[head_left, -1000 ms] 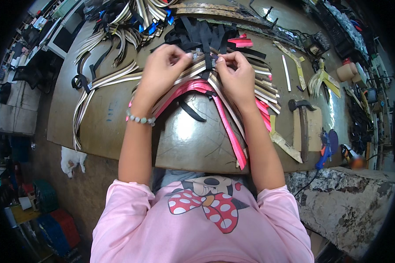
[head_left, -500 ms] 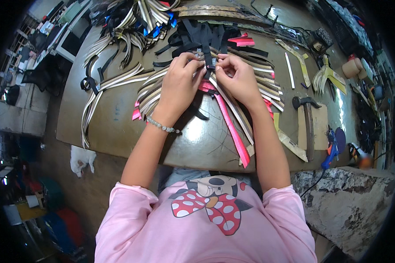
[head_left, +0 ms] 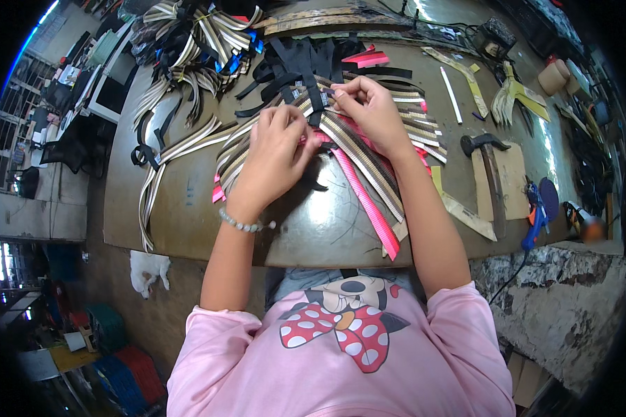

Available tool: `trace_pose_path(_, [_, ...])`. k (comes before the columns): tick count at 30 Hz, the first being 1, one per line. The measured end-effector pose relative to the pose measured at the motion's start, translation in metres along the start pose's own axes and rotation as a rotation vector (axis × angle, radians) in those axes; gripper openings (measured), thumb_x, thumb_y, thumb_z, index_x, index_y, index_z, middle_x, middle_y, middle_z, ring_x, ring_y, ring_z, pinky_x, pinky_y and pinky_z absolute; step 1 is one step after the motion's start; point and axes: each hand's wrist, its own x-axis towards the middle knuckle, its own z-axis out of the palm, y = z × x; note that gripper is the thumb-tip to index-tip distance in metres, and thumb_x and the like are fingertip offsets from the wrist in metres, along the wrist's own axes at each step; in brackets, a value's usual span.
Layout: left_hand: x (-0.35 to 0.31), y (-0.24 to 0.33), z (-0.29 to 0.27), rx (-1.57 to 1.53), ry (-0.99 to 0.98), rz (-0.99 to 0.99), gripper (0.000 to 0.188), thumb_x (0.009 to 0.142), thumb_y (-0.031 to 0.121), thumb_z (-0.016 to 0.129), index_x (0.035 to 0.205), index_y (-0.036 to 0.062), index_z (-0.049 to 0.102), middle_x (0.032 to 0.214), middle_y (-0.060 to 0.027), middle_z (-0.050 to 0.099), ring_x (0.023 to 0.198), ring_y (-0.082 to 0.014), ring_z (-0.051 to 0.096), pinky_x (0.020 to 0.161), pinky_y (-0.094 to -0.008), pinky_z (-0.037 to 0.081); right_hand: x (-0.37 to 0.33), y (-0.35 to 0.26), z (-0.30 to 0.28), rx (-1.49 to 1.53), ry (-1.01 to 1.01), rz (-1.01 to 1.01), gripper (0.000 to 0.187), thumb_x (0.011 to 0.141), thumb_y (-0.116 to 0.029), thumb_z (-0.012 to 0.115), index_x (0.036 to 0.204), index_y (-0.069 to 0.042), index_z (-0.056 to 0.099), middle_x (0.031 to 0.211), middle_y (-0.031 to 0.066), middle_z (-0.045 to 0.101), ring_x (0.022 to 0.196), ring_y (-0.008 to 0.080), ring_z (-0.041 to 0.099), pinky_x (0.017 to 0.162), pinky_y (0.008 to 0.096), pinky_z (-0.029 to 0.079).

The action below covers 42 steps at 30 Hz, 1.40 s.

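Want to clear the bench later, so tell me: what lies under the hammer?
The hammer lies with its handle across a flat tan panel, visible on both sides. Whatever is directly beneath the handle is covered and can't be seen.

Ribbed, woven cloth straps [head_left: 363, 164]

A pink top [head_left: 285, 375] bears a printed red bow [head_left: 360, 347] with white dots and an orange knot [head_left: 344, 320]. Above this bow sits a cartoon muzzle [head_left: 334, 292]; to its left and right, loose sleeves [head_left: 212, 347] bunch up. Beyond the bow, leftward, a pale beaded bracelet [head_left: 240, 224] circles the left wrist [head_left: 243, 210].
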Motion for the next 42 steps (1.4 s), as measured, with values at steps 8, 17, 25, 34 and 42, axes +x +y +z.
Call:
trace_pose_path(8, [0.027,-0.022,0.005,-0.132,0.018,-0.155,0.03,0.076,0.016,0.076,0.099,0.0011,0.064,0.093,-0.0116,0.062,0.086,-0.0291,0.061,0.075,-0.0386,0.049,0.003,-0.001,-0.006,0.462,0.099,0.018,0.014,0.093,-0.007,0.059,0.103,0.003,0.056,0.103,0.0141,0.063,0.1,0.021,0.064,0.096,0.0312,0.052])
trace_pose_path(17, [0.029,-0.017,-0.03,-0.192,0.212,-0.238,0.027,0.088,0.01,0.063,0.111,-0.0039,0.063,0.078,-0.0128,0.066,0.07,-0.0229,0.064,0.064,-0.0343,0.05,0.006,-0.027,-0.065,0.947,0.128,-0.114,0.014,0.09,-0.002,0.06,0.1,0.008,0.058,0.102,0.0182,0.063,0.102,0.027,0.063,0.1,0.0393,0.051])
trace_pose_path(25, [0.003,-0.038,-0.009,-1.046,-0.094,-0.828,0.028,0.09,0.005,0.062,0.113,-0.0098,0.06,0.087,-0.0029,0.065,0.068,-0.0045,0.056,0.056,-0.0189,0.044,-0.01,-0.017,0.024,0.366,-0.177,0.024,0.021,0.092,-0.008,0.062,0.107,0.005,0.059,0.113,0.0159,0.064,0.101,0.0184,0.064,0.096,0.0299,0.05])
trace_pose_path(34, [0.005,-0.031,0.014,-0.708,0.104,-0.716,0.024,0.084,0.014,0.069,0.097,-0.0071,0.068,0.072,-0.0045,0.066,0.06,-0.0082,0.058,0.058,-0.0237,0.048,-0.016,0.003,0.051,-0.042,0.169,-0.155,0.011,0.087,-0.002,0.062,0.089,0.009,0.06,0.103,0.0139,0.06,0.088,0.0186,0.066,0.076,0.0282,0.058])
trace_pose_path(42, [-0.009,-0.023,0.021,-0.579,0.184,-0.765,0.024,0.091,0.018,0.065,0.093,-0.0059,0.066,0.072,-0.0029,0.065,0.063,-0.0046,0.055,0.055,-0.0218,0.045,-0.02,0.004,0.062,-0.259,0.221,-0.255,0.011,0.079,-0.001,0.065,0.08,0.008,0.059,0.107,0.0181,0.055,0.086,0.0236,0.066,0.076,0.0292,0.058])
